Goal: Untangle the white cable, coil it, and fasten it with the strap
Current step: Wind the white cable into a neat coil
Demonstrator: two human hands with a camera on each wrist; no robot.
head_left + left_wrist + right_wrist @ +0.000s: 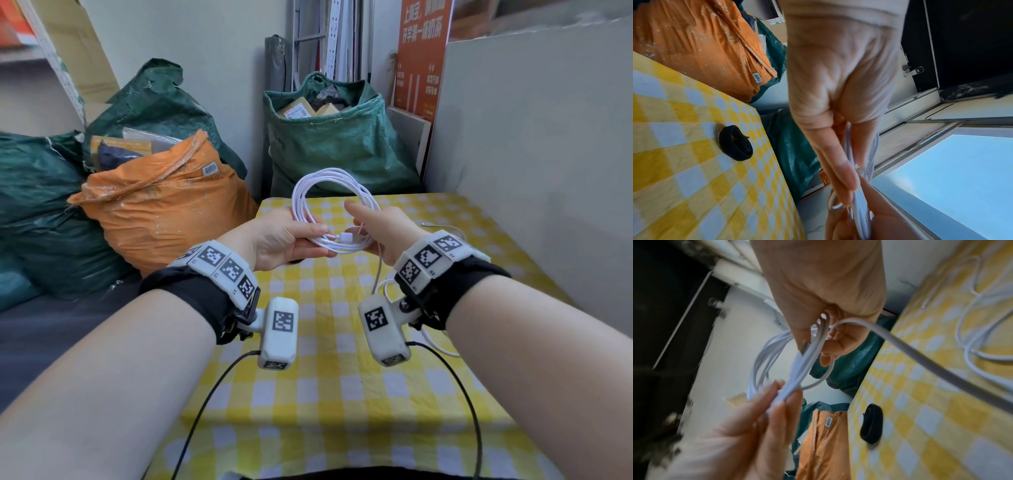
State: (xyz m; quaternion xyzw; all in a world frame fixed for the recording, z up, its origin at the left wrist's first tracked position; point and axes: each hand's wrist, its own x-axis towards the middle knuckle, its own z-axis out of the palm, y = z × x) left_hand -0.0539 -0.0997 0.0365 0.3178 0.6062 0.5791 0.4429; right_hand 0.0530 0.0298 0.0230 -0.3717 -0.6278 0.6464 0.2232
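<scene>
You are pinching the coiled white round plastic cable point(334, 209) between left hand point(284, 240) and right hand point(383, 233), both grips holding its loops above the yellow-checked table point(342, 377) so they are not springing apart, while the rolled black fabric strap point(735, 143) is lying unused nearby.

From my remote seat, my left hand point(838, 84) pinches several loops of thin white cable point(871, 149) between thumb and fingers, held clear of the yellow-and-white checked tablecloth point(684, 186). A rolled black fabric strap point(735, 143) lies on that cloth near its edge. Part of my right hand point(885, 222) meets the cable at the bottom. A crumpled orange sack point(701, 45) sits beyond the table.
</scene>
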